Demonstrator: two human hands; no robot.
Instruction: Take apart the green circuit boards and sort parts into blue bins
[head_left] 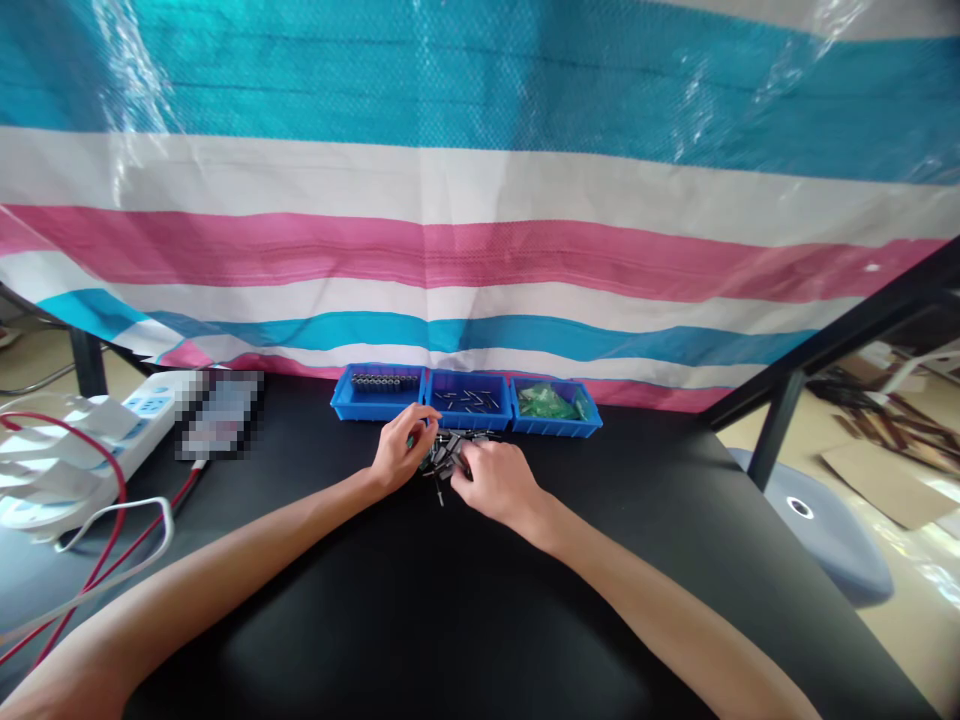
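Observation:
A small heap of dark metal parts point(448, 455) lies on the black table point(465, 600), just in front of three blue bins. My left hand point(403, 448) rests at the heap's left edge with its fingers curled in a pinch; what they hold is too small to make out. My right hand point(496, 480) lies on the heap's right side, fingers bent down onto the parts. The left bin point(379, 392) holds a row of dark cylinders, the middle bin point(469, 399) loose thin pins, and the right bin point(555, 404) green plastic bags.
A white power strip point(154, 405) with red and white cables point(112, 530) sits at the table's left, beside a blurred dark object point(220, 412). A striped tarp point(480, 200) hangs behind the bins. A grey round stool point(817, 520) stands right of the table, past a black frame post point(772, 425).

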